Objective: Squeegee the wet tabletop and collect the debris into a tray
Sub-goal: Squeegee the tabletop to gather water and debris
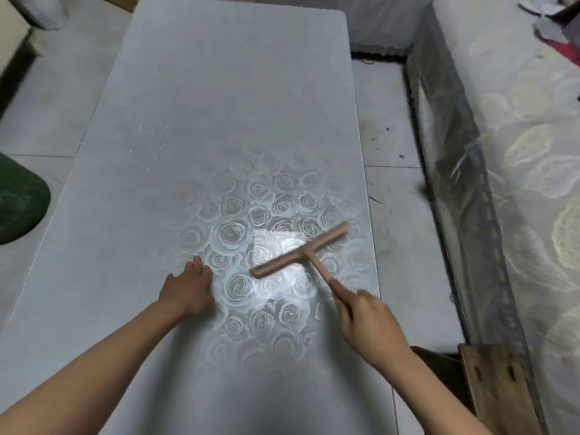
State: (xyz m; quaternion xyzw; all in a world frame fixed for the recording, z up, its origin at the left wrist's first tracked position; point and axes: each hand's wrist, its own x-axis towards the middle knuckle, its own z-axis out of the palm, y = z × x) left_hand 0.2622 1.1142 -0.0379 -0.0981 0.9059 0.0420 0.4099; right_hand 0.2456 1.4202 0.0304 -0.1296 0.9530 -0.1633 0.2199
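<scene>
Right hand (368,318) grips the pink squeegee (301,251) on the tabletop (219,120); left hand (188,287) rests flat, fingers straight

Pink squeegee (299,251): blade ends motion-blurred; lower handle hidden inside right hand (370,321), itself smeared.
Dark green object (18,199), left edge: cut off, kind untellable.
Wooden board (496,390), lower right: cropped by bottom edge.
Pale flecks (153,136) on tabletop (219,89), upper middle: too small to identify.
Clutter (552,20), upper right: blurred, cropped.

head cam, close, looks fwd-down over tabletop (219,105).
</scene>
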